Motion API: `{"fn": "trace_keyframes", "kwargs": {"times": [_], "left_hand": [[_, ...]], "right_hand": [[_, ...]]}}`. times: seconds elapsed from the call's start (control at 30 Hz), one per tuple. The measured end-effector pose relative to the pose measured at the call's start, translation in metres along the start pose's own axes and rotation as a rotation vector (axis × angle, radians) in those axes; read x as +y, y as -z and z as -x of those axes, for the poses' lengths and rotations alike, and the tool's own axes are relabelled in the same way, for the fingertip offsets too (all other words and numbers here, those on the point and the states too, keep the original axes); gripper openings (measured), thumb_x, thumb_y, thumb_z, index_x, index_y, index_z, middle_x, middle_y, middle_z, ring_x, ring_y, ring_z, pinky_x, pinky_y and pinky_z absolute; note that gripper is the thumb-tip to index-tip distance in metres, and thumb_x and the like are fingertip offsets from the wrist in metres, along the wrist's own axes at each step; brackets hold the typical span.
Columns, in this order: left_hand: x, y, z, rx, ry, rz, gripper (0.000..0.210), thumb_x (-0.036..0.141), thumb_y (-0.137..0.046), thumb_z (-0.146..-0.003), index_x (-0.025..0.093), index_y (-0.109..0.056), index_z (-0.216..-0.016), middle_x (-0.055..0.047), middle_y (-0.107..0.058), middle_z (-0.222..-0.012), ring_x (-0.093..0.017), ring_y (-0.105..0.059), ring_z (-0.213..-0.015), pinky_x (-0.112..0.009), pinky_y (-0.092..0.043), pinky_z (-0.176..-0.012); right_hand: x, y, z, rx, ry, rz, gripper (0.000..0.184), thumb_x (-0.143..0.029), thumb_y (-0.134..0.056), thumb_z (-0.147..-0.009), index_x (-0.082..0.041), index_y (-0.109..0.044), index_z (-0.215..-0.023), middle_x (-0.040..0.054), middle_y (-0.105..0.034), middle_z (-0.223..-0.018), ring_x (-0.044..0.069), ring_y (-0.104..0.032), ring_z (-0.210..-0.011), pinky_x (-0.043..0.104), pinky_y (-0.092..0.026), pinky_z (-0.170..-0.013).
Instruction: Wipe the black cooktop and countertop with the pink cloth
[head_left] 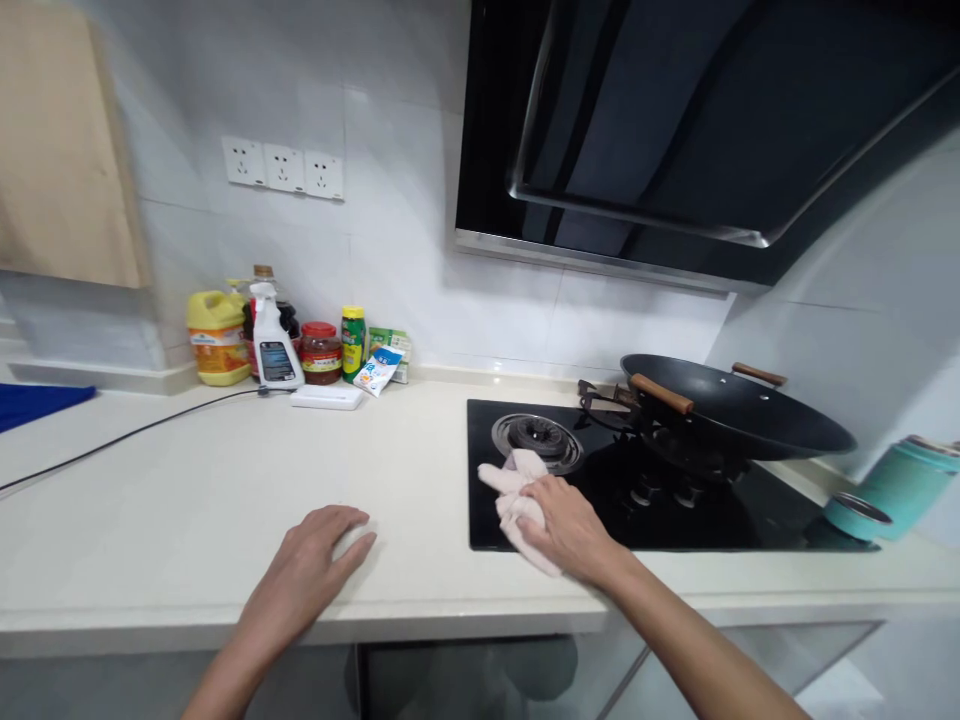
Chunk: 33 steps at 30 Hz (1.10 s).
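Observation:
My right hand (562, 520) grips a pale pink cloth (517, 485) and presses it on the front left part of the black glass gas stove (600, 500). The cloth reaches up to the left burner (538, 440), and its lower end hangs over the stove's front edge. My left hand (319, 555) rests at the front of the white countertop (187, 500), left of the stove. Its thumb and fingers are apart, with nothing between them.
A large black wok (742, 405) with wooden handles stands on the right burner. Turquoise containers (904, 485) are at the far right. A spray bottle (274, 345), jars and a yellow jug (217, 335) line the back wall. A black cable (135, 430) crosses the counter. The range hood (637, 130) hangs above.

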<state>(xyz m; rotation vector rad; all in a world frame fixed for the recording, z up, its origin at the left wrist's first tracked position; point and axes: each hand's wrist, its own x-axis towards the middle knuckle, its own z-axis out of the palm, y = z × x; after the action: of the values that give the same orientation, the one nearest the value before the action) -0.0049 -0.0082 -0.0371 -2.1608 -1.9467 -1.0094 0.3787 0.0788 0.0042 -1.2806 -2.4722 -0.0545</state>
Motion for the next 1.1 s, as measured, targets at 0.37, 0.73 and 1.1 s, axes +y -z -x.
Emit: {"fn": "trace_keyframes", "kwargs": {"times": [0.37,0.73,1.1], "left_hand": [[0.009,0.007,-0.001,-0.046,0.023,-0.01,0.046,0.059,-0.048,-0.095,0.023,-0.072,-0.11,-0.008,-0.073,-0.118,-0.029,-0.066,-0.114,-0.044,-0.05,-0.1],[0.0,0.0,-0.006,-0.015,0.043,-0.078,0.047,0.058,-0.047,-0.092,0.025,-0.075,-0.111,-0.01,-0.068,-0.13,-0.029,-0.066,-0.119,-0.045,-0.051,-0.102],[-0.006,-0.003,-0.007,0.003,-0.013,-0.082,0.046,0.062,-0.051,-0.089,0.024,-0.075,-0.103,-0.009,-0.075,-0.116,-0.031,-0.069,-0.113,-0.045,-0.054,-0.1]], "right_hand": [[0.069,0.009,-0.016,-0.102,-0.433,0.364,0.056,-0.055,-0.038,-0.101,-0.023,-0.049,-0.146,0.0194,-0.058,-0.127,0.036,-0.054,-0.117,0.045,-0.039,-0.098],[-0.049,0.001,-0.016,-0.084,0.102,-0.011,0.047,-0.054,-0.05,-0.097,-0.028,-0.057,-0.135,0.0136,-0.058,-0.128,0.031,-0.05,-0.115,0.047,-0.039,-0.098],[0.052,0.026,0.002,-0.154,-0.16,-0.066,0.054,-0.046,-0.064,-0.088,-0.034,-0.057,-0.141,0.0071,-0.035,-0.158,0.029,-0.051,-0.129,0.041,-0.04,-0.107]]}}
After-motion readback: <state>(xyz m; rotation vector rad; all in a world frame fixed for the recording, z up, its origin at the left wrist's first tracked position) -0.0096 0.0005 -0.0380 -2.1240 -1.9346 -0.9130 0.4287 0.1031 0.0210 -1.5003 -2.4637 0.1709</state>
